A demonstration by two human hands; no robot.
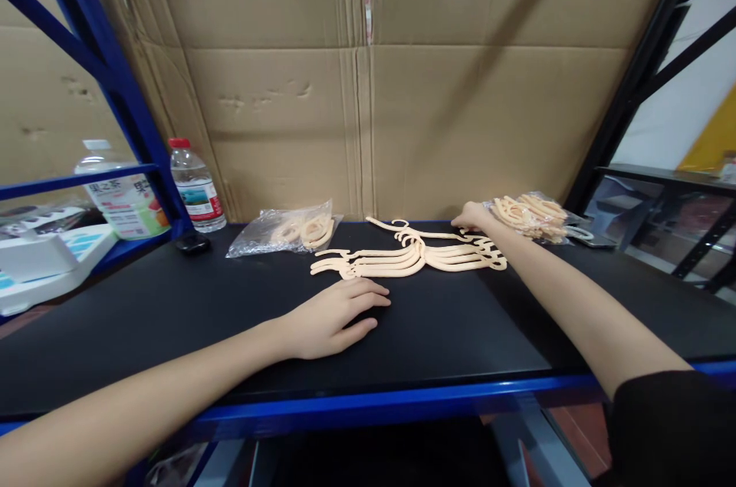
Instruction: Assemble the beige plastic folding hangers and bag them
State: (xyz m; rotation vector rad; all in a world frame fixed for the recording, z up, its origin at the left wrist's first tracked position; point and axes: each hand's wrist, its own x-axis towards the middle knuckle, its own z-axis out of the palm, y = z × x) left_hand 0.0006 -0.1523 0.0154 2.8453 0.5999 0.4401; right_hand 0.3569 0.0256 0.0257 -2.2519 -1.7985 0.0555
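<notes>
Several cream plastic hangers (391, 263) lie overlapped in a row at the middle of the black table, hooks bunched at the centre. Just behind them is one more cream hanger (434, 235), set at a slant. My right hand (474, 216) reaches to that hanger's right end, its fingers drawn together on it; the fingertips are partly hidden. Palm down on the table in front of the row, my left hand (343, 317) holds nothing, and its fingers are spread.
Clear plastic bags with cream hanger parts lie at the back left (304, 230) and back right (532, 217). A red-capped water bottle (196, 192) and a small black object (193, 243) stand at the left. A cardboard wall (276, 103) closes off the back; blue posts frame the left.
</notes>
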